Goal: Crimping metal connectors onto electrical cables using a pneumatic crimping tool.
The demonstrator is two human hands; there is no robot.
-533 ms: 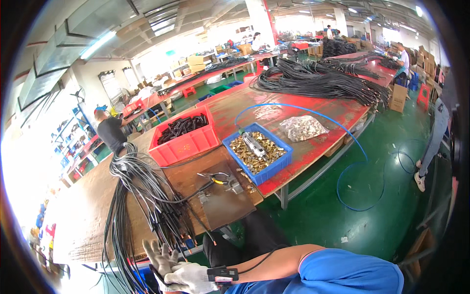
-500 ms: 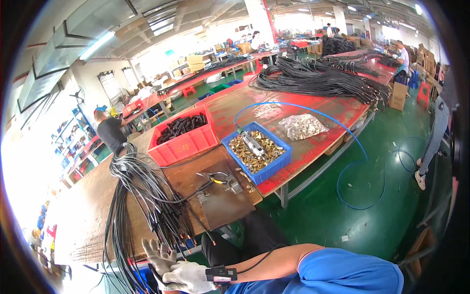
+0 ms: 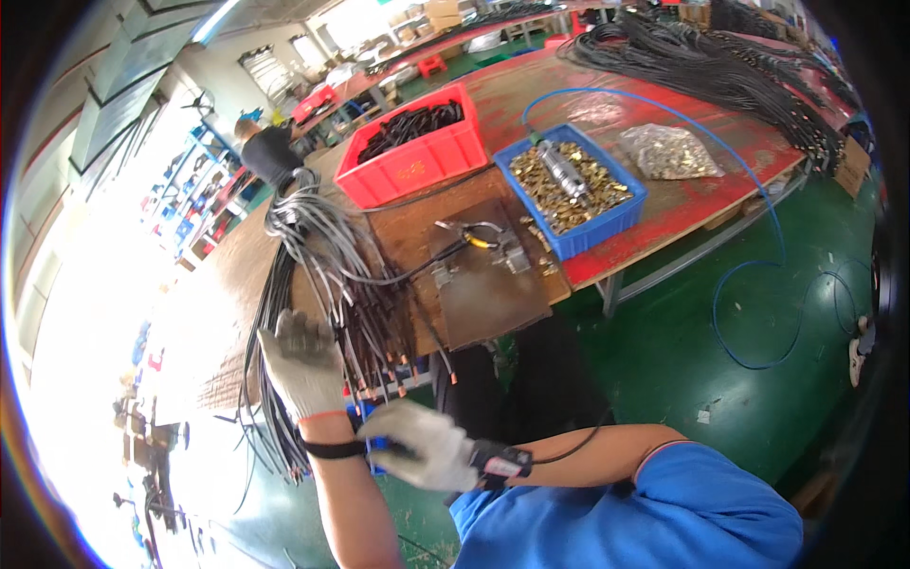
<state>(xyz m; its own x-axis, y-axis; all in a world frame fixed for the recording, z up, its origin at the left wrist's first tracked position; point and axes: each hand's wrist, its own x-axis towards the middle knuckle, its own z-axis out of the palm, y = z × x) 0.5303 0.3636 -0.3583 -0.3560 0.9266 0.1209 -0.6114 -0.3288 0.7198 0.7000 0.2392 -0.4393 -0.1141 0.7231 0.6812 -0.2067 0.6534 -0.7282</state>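
black cables (image 3: 360, 311) (coppery tips (image 3: 453, 379)), white gloves (image 3: 305, 377), yellow-and-black pliers (image 3: 480, 242)

The floor (image 3: 682, 398) is shiny and green. A pale wall (image 3: 225, 81) stands at the back, with 2 windows (image 3: 263, 71) in it. A long light (image 3: 216, 19) glows up high. Bright white glare (image 3: 76, 370) fills the far left. A full blue shelf (image 3: 197, 171) stands near the wall. A red stool (image 3: 431, 65) sits behind the big table (image 3: 664, 226), which has worn red paint.
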